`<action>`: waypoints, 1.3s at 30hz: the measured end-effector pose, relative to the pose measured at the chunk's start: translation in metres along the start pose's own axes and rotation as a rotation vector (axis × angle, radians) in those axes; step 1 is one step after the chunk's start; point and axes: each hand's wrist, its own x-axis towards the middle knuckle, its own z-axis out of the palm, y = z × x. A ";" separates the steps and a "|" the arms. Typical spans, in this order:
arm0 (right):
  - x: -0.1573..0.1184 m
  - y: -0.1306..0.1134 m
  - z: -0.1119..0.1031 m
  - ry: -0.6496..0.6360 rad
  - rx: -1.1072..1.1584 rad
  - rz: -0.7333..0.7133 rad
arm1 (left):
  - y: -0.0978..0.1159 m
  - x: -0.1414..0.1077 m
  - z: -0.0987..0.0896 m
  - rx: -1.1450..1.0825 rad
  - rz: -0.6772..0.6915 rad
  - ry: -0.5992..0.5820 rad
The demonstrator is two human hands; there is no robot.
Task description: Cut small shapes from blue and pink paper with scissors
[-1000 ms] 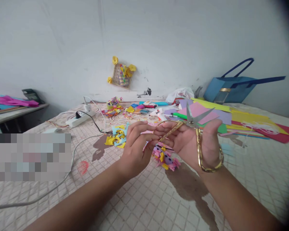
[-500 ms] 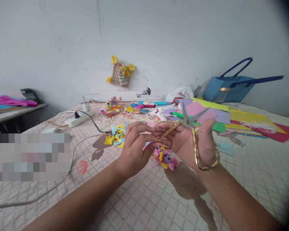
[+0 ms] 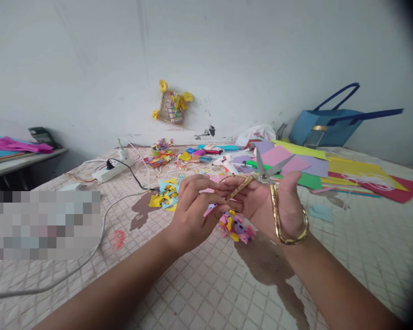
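Note:
My right hand (image 3: pixel 261 206) holds a pair of scissors (image 3: pixel 274 208) with gold handles. One handle loop hangs around the thumb and the other lies along the fingers; the blades stand apart and point away from me. My left hand (image 3: pixel 197 211) is closed, its fingertips meeting those of the right. A small purple piece (image 3: pixel 209 209), paper or thin foam, shows between its fingers, mostly hidden. Just below the hands a pink, yellow and purple craft figure (image 3: pixel 239 228) with dark dots lies on the quilted table cover (image 3: pixel 192 279).
Yellow and light-blue scraps (image 3: pixel 167 195) lie beyond my left hand. Farther back are a white glue gun (image 3: pixel 224 161) and a power strip (image 3: pixel 113 168) with cables. Coloured sheets (image 3: pixel 361 172) and a blue bag (image 3: pixel 335 128) occupy the right. A wall decoration (image 3: pixel 174 107) hangs ahead.
My right hand and the scissors have shifted slightly left, closer to my left hand. The left hand has hardly moved.

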 end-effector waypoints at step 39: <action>0.006 0.030 -0.021 0.254 -0.476 -0.277 | 0.013 -0.007 0.004 -0.062 -0.196 -0.377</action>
